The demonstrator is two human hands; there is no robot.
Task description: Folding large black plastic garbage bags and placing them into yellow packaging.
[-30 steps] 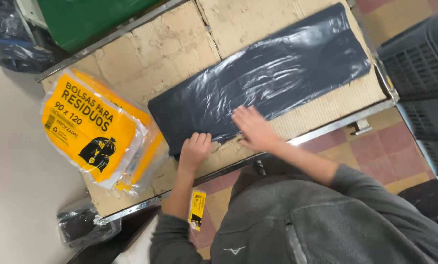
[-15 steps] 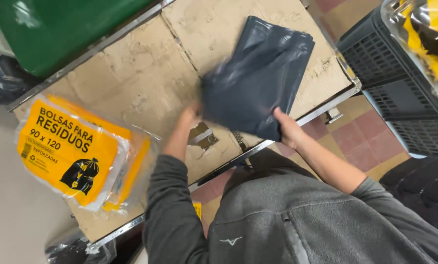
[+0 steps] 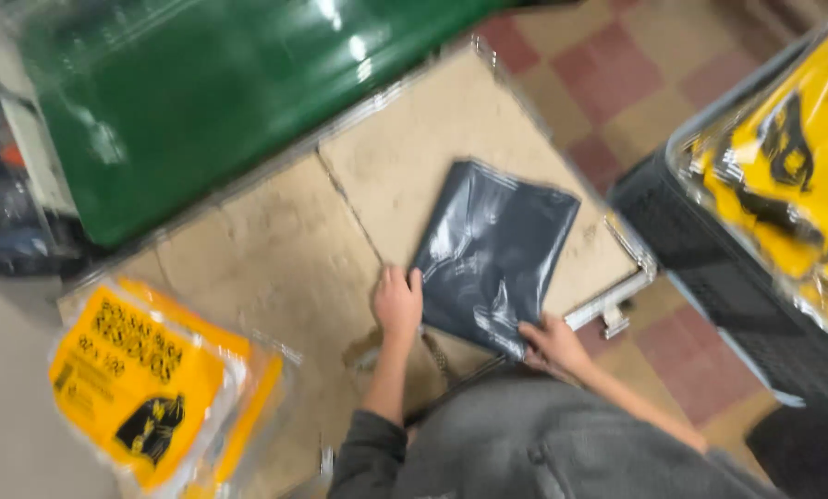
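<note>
Folded dark bag (image 3: 493,251) lies centre frame on the table (image 3: 294,259); left hand (image 3: 397,303) flat at its left edge, right hand (image 3: 553,344) pinching its lower corner: keep edges aligned, press creases flat.

Checkered floor (image 3: 617,65), worn tabletop (image 3: 275,249), green bin (image 3: 201,102).

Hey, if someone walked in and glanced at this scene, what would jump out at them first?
Probably the folded black bag lying in the middle of the worn table, with the left hand at its left edge and the right hand at its near corner. Next, the bright yellow packs: one at the table's near left, more in the crate at far right. A big green bin fills the top left.
</note>
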